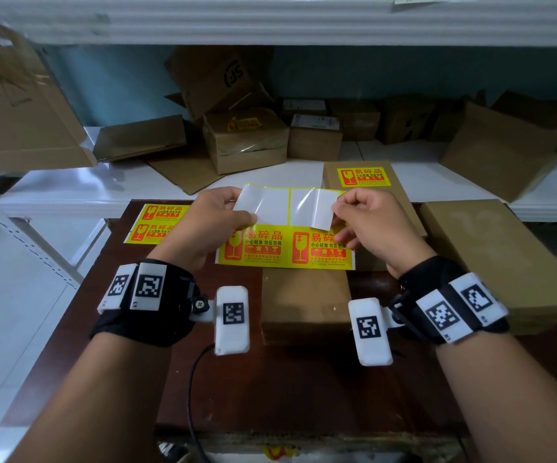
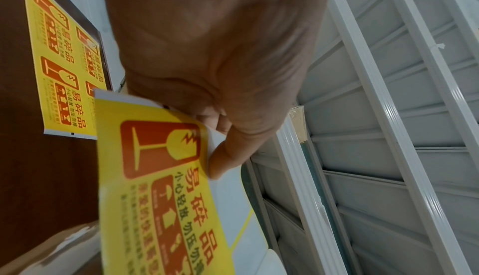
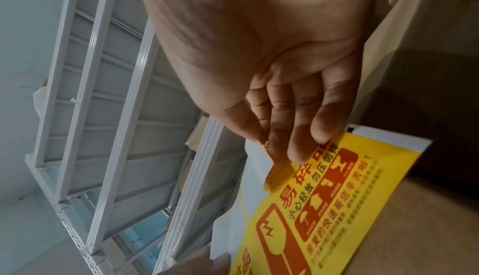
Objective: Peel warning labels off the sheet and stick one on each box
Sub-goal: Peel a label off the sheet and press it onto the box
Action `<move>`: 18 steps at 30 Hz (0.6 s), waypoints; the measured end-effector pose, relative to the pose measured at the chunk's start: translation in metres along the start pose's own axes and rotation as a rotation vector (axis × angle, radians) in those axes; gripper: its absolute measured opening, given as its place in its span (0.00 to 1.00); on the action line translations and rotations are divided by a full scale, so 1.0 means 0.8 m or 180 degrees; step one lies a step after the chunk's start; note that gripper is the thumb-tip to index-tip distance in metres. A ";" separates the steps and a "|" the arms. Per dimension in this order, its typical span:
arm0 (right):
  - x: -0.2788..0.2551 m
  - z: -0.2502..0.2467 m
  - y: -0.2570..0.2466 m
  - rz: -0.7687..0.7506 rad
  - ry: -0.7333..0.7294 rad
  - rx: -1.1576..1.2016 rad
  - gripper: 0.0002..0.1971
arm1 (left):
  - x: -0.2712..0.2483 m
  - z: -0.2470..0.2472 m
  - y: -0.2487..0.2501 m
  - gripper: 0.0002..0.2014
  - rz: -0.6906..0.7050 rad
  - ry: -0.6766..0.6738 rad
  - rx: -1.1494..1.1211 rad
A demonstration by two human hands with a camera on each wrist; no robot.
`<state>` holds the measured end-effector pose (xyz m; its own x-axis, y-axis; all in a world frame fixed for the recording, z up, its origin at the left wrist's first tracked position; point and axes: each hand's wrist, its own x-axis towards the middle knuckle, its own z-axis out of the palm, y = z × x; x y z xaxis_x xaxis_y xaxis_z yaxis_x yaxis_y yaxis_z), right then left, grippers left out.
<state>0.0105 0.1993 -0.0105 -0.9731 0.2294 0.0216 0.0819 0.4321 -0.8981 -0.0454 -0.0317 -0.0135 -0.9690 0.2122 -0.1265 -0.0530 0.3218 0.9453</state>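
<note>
1. fingers (image 2: pixel 223 160) of the left hand (image 1: pixel 207 225) are curled and pinch the left edge of the label sheet (image 1: pixel 285 250), thumb on top, as the left wrist view shows.
2. fingers (image 3: pixel 298 146) of the right hand (image 1: pixel 374 225) are narrow and pinch the peeled corner of a warning label (image 1: pixel 322 208) at the right part of the sheet; its white back side is turned up.
3. the sheet is held in the air between both hands, above the brown surface (image 1: pixel 304 396). its upper row is bare glossy backing, its lower row holds two yellow labels with a red broken-glass sign.
4. under the sheet a plain cardboard box (image 1: pixel 304 302) lies flat on the surface, with no label visible on the part that shows.
5. a second box (image 1: pixel 360 177) behind the right hand carries one yellow label on its top.
6. a third box (image 1: pixel 497 259) lies at the right, its top without a label.
7. another label sheet (image 1: pixel 157 225) lies flat at the back left of the surface, beside the left hand.
8. more cardboard boxes stand on the white shelf (image 1: pixel 70 192) behind; one of them (image 1: pixel 245 138) has a yellow label.
</note>
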 end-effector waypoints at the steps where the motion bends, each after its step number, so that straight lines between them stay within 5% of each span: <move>1: 0.000 0.000 0.000 0.0001 0.0010 0.0007 0.06 | -0.001 0.001 0.000 0.11 0.0001 0.0007 0.0004; 18: 0.004 0.000 0.003 0.0034 0.0067 0.0124 0.08 | -0.006 0.001 0.004 0.13 -0.0035 0.0111 0.0057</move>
<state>0.0078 0.2012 -0.0124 -0.9675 0.2522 0.0209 0.0833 0.3954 -0.9147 -0.0407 -0.0310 -0.0102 -0.9762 0.1764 -0.1261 -0.0597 0.3406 0.9383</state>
